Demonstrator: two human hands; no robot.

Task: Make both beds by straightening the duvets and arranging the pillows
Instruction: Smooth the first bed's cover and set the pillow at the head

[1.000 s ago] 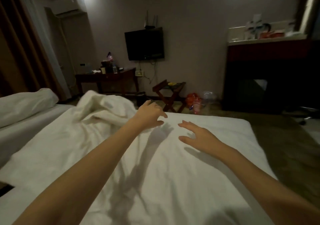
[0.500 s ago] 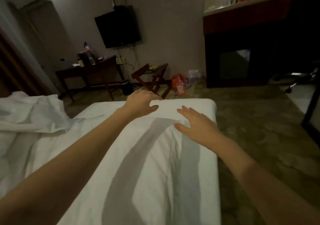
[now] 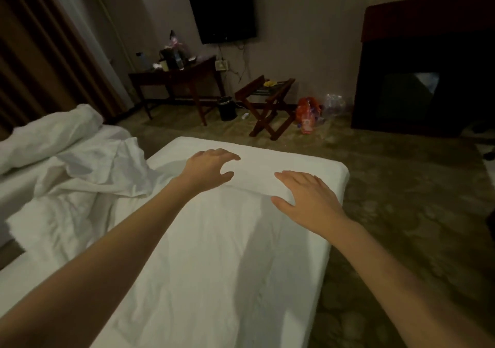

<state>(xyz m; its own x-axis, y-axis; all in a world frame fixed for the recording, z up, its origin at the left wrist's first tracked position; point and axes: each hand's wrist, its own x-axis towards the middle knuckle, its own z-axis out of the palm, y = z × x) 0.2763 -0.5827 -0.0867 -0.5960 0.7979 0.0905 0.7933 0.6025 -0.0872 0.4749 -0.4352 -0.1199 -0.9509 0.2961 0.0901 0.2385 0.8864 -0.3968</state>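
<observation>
A white duvet (image 3: 214, 254) lies spread over the near bed, its far end folded into a ridge close to the foot of the mattress (image 3: 316, 165). My left hand (image 3: 209, 168) rests on that ridge with its fingers loosely bent and nothing clasped. My right hand (image 3: 305, 195) lies flat on the fold, fingers straight. A crumpled white part of the duvet (image 3: 88, 176) bunches on the left, spilling toward the second bed (image 3: 53, 133), whose own white bedding is rumpled. No pillows are in view.
Beyond the bed's foot stand a dark wooden desk (image 3: 184, 80) with clutter, a small black bin (image 3: 227, 108), a folding luggage rack (image 3: 267, 101) and an orange bag (image 3: 306, 114). A wall television (image 3: 222, 10) hangs above. A dark cabinet (image 3: 423, 80) stands right. Patterned carpet (image 3: 401, 200) runs along the bed.
Both hands have moved toward the foot of the bed over the duvet, and a folded ridge has formed under them. The view has tilted down and swung right, then back left.
</observation>
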